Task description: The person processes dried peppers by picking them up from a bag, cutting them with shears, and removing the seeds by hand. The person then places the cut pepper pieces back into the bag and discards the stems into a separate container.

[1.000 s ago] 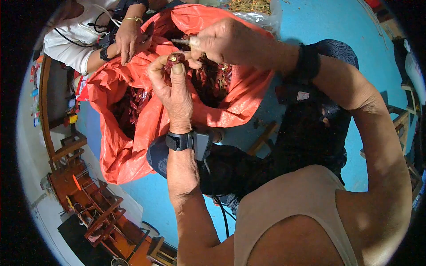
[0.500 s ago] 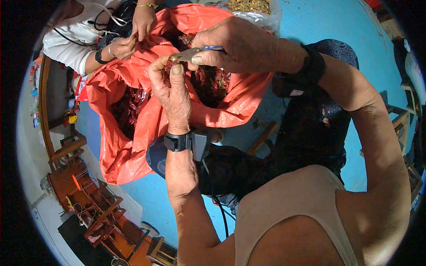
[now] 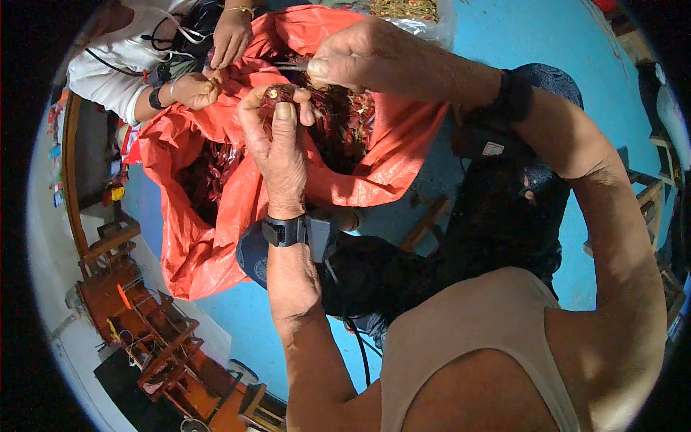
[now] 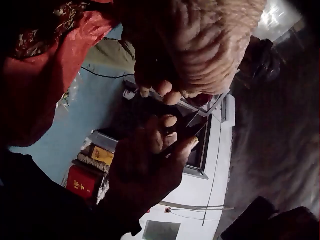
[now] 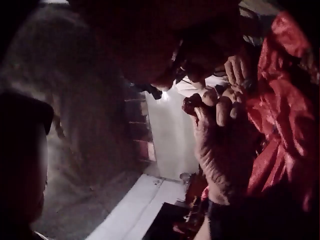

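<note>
The left hand (image 3: 281,147) covers part of the dark red thing (image 3: 277,94), so its whole shape doesn't show. The right hand (image 3: 367,61) hides the handle of the metal tool (image 3: 291,67). The head view's top edge cuts off the clear bag (image 3: 441,30) and another person (image 3: 108,90). Bits (image 3: 349,140) in the orange bag (image 3: 385,180) are too small to tell apart.

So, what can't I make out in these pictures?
Handles of the scissors: head view, behind the right hand.
Underside of the red bundle: head view, covered by the left hand.
Bottom of the orange sack: head view, under red pieces.
Right hand's grip: right wrist view, lost in shadow.
</note>
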